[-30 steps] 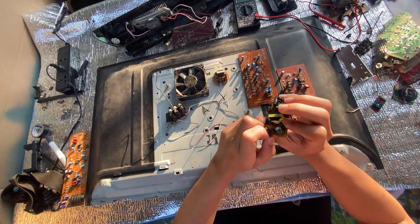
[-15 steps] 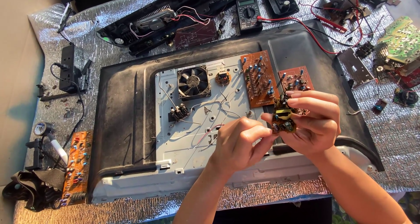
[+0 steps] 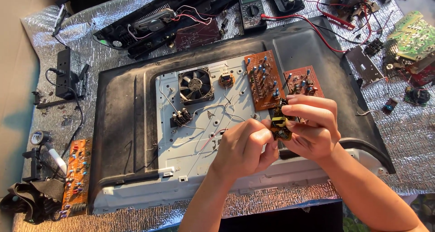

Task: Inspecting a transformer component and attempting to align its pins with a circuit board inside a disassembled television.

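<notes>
At the far nine o'clock edge of the table (image 3: 281,200), which is covered in crinkled silver foil, a narrow orange circuit strip (image 3: 75,177) lies beside a dark bundle of cloth (image 3: 27,200), with a black power strip (image 3: 63,73) above them toward ten o'clock. The middle is filled by the black back shell (image 3: 113,137) of an opened flat appliance, its grey metal plate (image 3: 181,141) carrying a square black fan (image 3: 195,86) and loose thin wires. At twelve o'clock sits a dark multimeter (image 3: 250,10) with red leads trailing right. Two brown circuit boards (image 3: 265,80) rest on the plate near one o'clock. Just below them, the left hand (image 3: 242,150) and right hand (image 3: 312,125) meet, fingers curled and pinching a small dark circuit part (image 3: 280,123) with a yellow component between them, held above the plate's right edge. A green circuit board (image 3: 414,35) lies at two o'clock.
</notes>
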